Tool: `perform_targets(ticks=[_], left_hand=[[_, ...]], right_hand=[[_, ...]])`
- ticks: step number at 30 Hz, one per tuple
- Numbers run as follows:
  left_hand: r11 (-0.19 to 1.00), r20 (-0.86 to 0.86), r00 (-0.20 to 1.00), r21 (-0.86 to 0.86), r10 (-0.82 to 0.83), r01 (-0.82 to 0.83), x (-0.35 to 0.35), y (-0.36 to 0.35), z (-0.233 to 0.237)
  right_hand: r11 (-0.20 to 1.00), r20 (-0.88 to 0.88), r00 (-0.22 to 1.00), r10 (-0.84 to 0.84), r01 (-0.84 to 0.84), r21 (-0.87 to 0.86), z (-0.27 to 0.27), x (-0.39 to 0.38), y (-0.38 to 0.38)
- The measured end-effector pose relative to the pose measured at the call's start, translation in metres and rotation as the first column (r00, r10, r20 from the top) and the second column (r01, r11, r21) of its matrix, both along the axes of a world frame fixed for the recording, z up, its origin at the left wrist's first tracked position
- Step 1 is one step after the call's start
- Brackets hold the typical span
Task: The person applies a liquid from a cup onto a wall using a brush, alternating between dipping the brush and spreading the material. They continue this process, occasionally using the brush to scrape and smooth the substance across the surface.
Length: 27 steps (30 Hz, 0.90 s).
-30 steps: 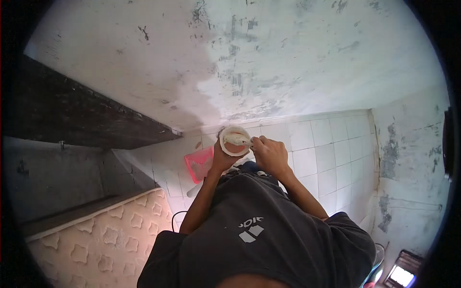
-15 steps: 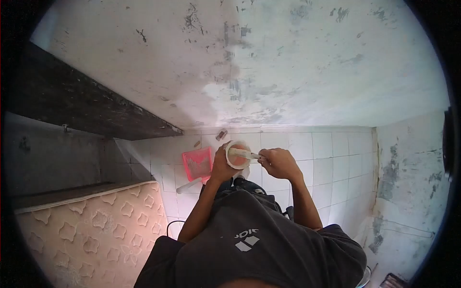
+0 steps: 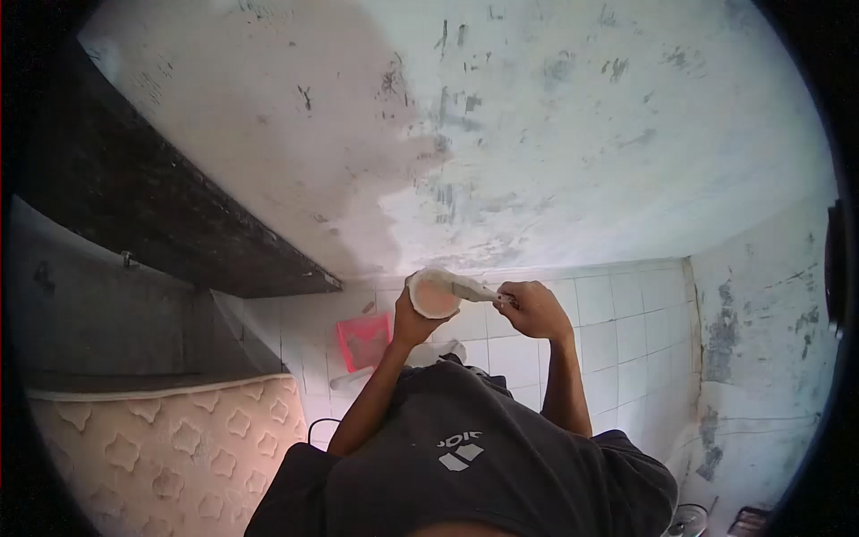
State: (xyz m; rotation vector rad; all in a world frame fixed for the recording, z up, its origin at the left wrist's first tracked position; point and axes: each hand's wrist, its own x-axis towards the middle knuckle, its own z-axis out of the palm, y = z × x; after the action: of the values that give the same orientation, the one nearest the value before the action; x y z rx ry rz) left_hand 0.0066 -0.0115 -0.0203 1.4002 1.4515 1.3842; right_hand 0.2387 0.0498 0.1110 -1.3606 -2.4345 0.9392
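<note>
My left hand [image 3: 410, 324] is wrapped round the side of a white tub [image 3: 436, 316], tilted so that its mouth faces me. Pale pinkish paint [image 3: 433, 296] shows inside it. In my right hand [image 3: 539, 311] is a paintbrush [image 3: 479, 293], gripped by the end of its handle. The brush lies nearly level, pointing left, and its bristles overlap the tub's right rim. Both hands are held out in front of my dark shirt, close to the wall [image 3: 537, 179], which has a darker damp-looking area on the left and grey scuffed patches.
A pink dustpan [image 3: 364, 344] lies on the white tiled floor [image 3: 595, 322] left of the tub. A patterned mattress [image 3: 179, 447] stands at lower left. Above it, a dark slab [image 3: 179, 206] juts along the left. Another scuffed wall [image 3: 761, 331] closes the right side.
The brush has come up and right from inside the tub to its rim, with my right hand shifting right. The tub tilts more toward me. The view has shifted slightly.
</note>
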Motion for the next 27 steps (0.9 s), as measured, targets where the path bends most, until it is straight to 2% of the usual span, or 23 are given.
perform_targets(ticks=[2, 3, 6, 7, 9, 10, 11, 13, 21, 23, 24, 27], left_hand=[[0.999, 0.026, 0.999, 0.03, 0.02, -0.021, -0.014, 0.0, 0.004], [0.999, 0.032, 0.999, 0.041, 0.023, -0.024, -0.022, 0.0, 0.006], [0.998, 0.034, 0.999, 0.061, 0.023, -0.025, -0.044, 0.0, 0.006], [0.998, 0.024, 0.999, 0.058, 0.032, -0.033, -0.052, -0.001, 0.004], [0.994, -0.004, 1.0, 0.104, 0.024, -0.023, -0.065, -0.006, 0.012], [0.996, -0.001, 1.0, 0.082, 0.023, -0.023, -0.07, -0.008, 0.014], [0.998, 0.002, 1.0, 0.059, 0.022, -0.022, -0.076, -0.011, 0.015], [0.998, 0.012, 1.0, 0.068, 0.0, -0.001, -0.085, -0.015, 0.009], [0.996, 0.014, 0.999, 0.068, -0.053, 0.051, -0.106, -0.033, 0.006], [0.998, 0.017, 0.999, 0.04, -0.048, 0.047, -0.111, -0.036, 0.005], [0.998, 0.016, 0.998, 0.04, -0.053, 0.052, -0.113, -0.036, 0.004], [0.996, 0.029, 0.998, 0.068, -0.06, 0.058, -0.122, -0.038, 0.001]], right_hand=[[0.995, -0.205, 0.976, -0.075, 0.059, -0.082, 0.004, -0.011, -0.001], [0.995, -0.206, 0.975, -0.082, 0.07, -0.068, 0.004, -0.018, -0.003], [0.948, -0.472, 0.823, -0.316, 0.296, -0.119, -0.004, -0.046, -0.007], [0.945, -0.477, 0.817, -0.323, 0.308, -0.112, -0.012, -0.053, -0.004], [0.884, -0.554, 0.704, -0.445, 0.445, -0.144, -0.018, -0.071, 0.005], [0.875, -0.563, 0.727, -0.394, 0.483, 0.011, -0.014, -0.082, 0.008], [0.87, -0.569, 0.719, -0.4, 0.493, 0.012, -0.012, -0.093, 0.013], [0.762, -0.551, 0.738, -0.39, 0.594, 0.258, -0.013, -0.114, 0.022], [0.69, -0.661, 0.702, -0.263, 0.616, 0.38, -0.025, -0.176, 0.052], [0.708, -0.685, 0.668, -0.291, 0.632, 0.315, -0.028, -0.187, 0.056], [0.743, -0.707, 0.628, -0.324, 0.631, 0.221, -0.029, -0.191, 0.058], [0.677, -0.753, 0.567, -0.333, 0.7, 0.227, -0.029, -0.204, 0.062]])
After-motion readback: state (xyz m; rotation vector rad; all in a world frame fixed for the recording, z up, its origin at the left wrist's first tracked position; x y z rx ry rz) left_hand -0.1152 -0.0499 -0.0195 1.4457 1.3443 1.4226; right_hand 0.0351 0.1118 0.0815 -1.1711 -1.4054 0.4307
